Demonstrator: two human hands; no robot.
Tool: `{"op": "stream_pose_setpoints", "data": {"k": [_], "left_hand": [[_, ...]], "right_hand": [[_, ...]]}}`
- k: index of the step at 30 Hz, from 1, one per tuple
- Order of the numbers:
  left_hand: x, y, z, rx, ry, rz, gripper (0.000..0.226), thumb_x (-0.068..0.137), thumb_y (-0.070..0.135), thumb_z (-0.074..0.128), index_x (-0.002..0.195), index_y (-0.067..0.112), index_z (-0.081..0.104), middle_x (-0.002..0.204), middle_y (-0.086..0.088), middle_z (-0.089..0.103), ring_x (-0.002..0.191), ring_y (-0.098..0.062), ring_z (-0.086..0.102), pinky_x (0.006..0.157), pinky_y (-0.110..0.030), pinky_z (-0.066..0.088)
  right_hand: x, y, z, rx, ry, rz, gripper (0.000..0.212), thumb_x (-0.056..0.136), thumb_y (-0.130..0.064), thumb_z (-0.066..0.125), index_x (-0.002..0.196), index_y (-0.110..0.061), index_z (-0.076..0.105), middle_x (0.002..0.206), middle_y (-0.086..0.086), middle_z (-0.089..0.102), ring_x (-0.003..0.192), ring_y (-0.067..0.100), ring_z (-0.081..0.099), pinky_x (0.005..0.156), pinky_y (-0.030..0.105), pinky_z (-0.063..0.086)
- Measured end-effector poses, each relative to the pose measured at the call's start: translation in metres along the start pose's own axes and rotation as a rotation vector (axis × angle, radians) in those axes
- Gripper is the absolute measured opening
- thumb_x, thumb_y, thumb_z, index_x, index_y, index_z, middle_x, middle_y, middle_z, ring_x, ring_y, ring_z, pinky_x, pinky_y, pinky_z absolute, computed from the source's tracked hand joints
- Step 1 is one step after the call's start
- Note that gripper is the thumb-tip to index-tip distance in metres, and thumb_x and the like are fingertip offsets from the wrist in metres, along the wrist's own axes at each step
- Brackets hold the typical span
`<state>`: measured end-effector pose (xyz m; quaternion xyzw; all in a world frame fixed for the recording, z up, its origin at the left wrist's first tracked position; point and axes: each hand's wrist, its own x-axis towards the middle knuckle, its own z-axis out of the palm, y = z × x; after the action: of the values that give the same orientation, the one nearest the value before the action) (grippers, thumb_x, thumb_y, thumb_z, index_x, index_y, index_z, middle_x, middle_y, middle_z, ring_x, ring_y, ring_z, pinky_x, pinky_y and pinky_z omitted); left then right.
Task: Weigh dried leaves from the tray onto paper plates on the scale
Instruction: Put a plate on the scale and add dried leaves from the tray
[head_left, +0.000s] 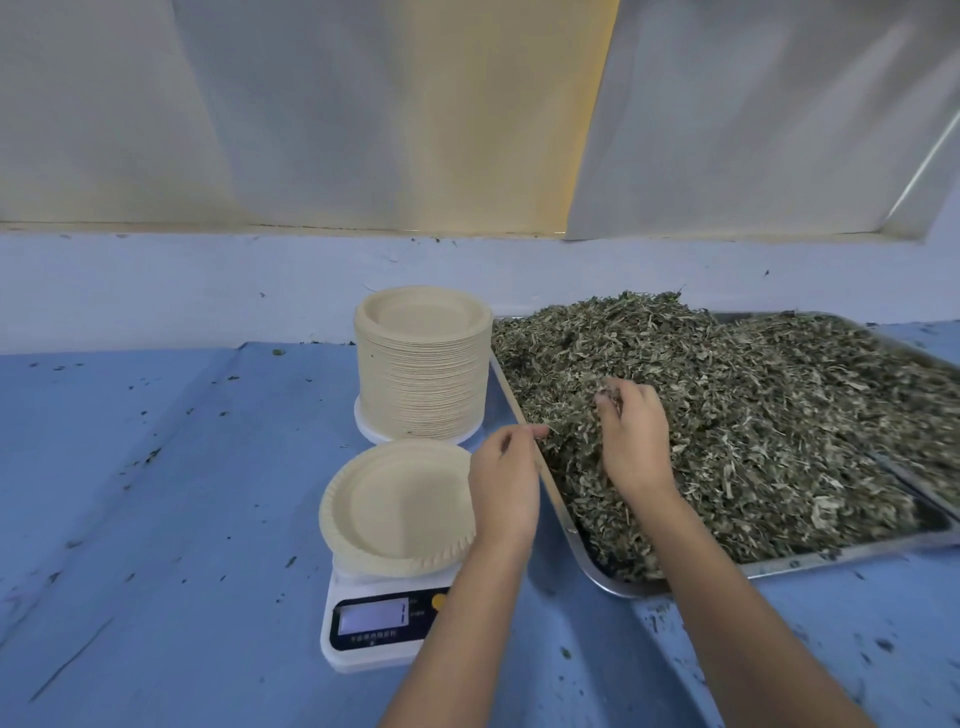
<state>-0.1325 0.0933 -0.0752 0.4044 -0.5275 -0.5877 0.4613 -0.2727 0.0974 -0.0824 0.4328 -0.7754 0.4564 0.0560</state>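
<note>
R hand (634, 436) pinches grey-green dried leaves (753, 405) in steel tray (831, 558); beige paper plate (395, 514) on white scale (363, 654) lies at its 9 o'clock, beside L hand (506, 488) (loosely curled, grip unclear).

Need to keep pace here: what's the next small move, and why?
Probably lift the right hand with its pinch of dried leaves and carry it left over the paper plate on the scale. The plate is bare, and that hand's fingers curl into the pile in the tray.
</note>
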Motion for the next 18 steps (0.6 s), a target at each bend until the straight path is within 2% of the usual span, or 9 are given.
{"op": "stream_pose_setpoints", "data": {"k": [2, 4, 7, 9, 11, 12, 14, 16, 18], "left_hand": [[0.004, 0.003, 0.0, -0.129, 0.027, -0.045, 0.029, 0.096, 0.012, 0.043, 0.083, 0.019, 0.068, 0.084, 0.008, 0.064, 0.081, 0.001, 0.058, 0.075, -0.026, 0.052], [0.007, 0.006, -0.006, -0.219, 0.048, -0.056, 0.03, 0.097, 0.012, 0.042, 0.082, 0.018, 0.067, 0.095, 0.005, 0.066, 0.093, -0.004, 0.061, 0.07, -0.019, 0.05], [0.012, 0.011, -0.023, -0.325, 0.098, -0.03, 0.028, 0.098, 0.01, 0.042, 0.09, 0.014, 0.068, 0.101, 0.001, 0.068, 0.099, -0.011, 0.062, 0.072, -0.02, 0.051], [0.016, 0.015, -0.04, -0.373, 0.136, 0.009, 0.027, 0.097, 0.009, 0.042, 0.096, 0.011, 0.068, 0.103, -0.001, 0.069, 0.099, -0.01, 0.064, 0.072, -0.019, 0.053], [0.018, 0.016, -0.058, -0.39, 0.193, 0.05, 0.027, 0.096, 0.009, 0.042, 0.095, 0.013, 0.069, 0.101, 0.001, 0.07, 0.097, -0.009, 0.065, 0.071, -0.018, 0.053], [0.018, 0.017, -0.067, -0.395, 0.23, 0.067, 0.028, 0.095, 0.008, 0.042, 0.093, 0.013, 0.069, 0.099, 0.002, 0.071, 0.096, -0.009, 0.066, 0.07, -0.019, 0.053], [0.019, 0.017, -0.085, -0.387, 0.301, 0.1, 0.028, 0.095, 0.008, 0.041, 0.091, 0.013, 0.069, 0.095, 0.004, 0.071, 0.096, -0.009, 0.066, 0.069, -0.018, 0.053], [0.019, 0.016, -0.101, -0.348, 0.348, 0.13, 0.028, 0.095, 0.009, 0.042, 0.092, 0.012, 0.069, 0.095, 0.006, 0.07, 0.097, -0.006, 0.065, 0.066, -0.014, 0.053], [0.018, 0.013, -0.113, -0.307, 0.375, 0.147, 0.028, 0.095, 0.01, 0.041, 0.092, 0.013, 0.069, 0.097, 0.006, 0.07, 0.097, -0.004, 0.063, 0.064, -0.011, 0.052]], "right_hand": [[0.003, -0.01, -0.005, 0.074, 0.035, -0.003, 0.036, 0.101, -0.021, 0.043, 0.133, -0.007, 0.049, 0.129, 0.008, 0.049, 0.119, 0.019, 0.046, 0.094, 0.021, 0.031], [0.007, -0.024, -0.009, 0.182, 0.043, 0.006, 0.036, 0.1, -0.024, 0.044, 0.132, -0.008, 0.05, 0.13, 0.006, 0.051, 0.12, 0.017, 0.047, 0.099, 0.024, 0.034], [0.009, -0.054, -0.011, 0.474, 0.009, 0.087, 0.037, 0.099, -0.027, 0.048, 0.132, -0.012, 0.051, 0.128, -0.002, 0.054, 0.117, 0.011, 0.048, 0.1, 0.029, 0.037], [0.004, -0.074, -0.005, 0.643, -0.024, 0.134, 0.039, 0.097, -0.028, 0.051, 0.134, -0.013, 0.05, 0.12, -0.011, 0.049, 0.112, 0.004, 0.042, 0.095, 0.024, 0.033], [-0.005, -0.089, 0.007, 0.743, -0.095, 0.163, 0.041, 0.097, -0.028, 0.052, 0.135, -0.014, 0.049, 0.114, -0.013, 0.045, 0.109, 0.0, 0.041, 0.092, 0.022, 0.032], [-0.011, -0.096, 0.014, 0.783, -0.138, 0.164, 0.037, 0.097, -0.027, 0.053, 0.133, -0.017, 0.051, 0.112, -0.016, 0.046, 0.105, -0.004, 0.045, 0.089, 0.018, 0.034], [-0.026, -0.103, 0.032, 0.809, -0.205, 0.121, 0.017, 0.097, -0.021, 0.053, 0.112, -0.026, 0.058, 0.1, -0.024, 0.054, 0.086, -0.018, 0.053, 0.075, 0.003, 0.039], [-0.041, -0.106, 0.047, 0.728, -0.247, 0.037, 0.014, 0.097, -0.016, 0.052, 0.102, -0.026, 0.06, 0.094, -0.019, 0.061, 0.085, -0.012, 0.058, 0.068, 0.0, 0.04], [-0.053, -0.106, 0.058, 0.628, -0.291, -0.029, 0.016, 0.097, -0.016, 0.051, 0.11, -0.017, 0.062, 0.101, -0.009, 0.063, 0.096, 0.003, 0.057, 0.074, 0.005, 0.04]]}}
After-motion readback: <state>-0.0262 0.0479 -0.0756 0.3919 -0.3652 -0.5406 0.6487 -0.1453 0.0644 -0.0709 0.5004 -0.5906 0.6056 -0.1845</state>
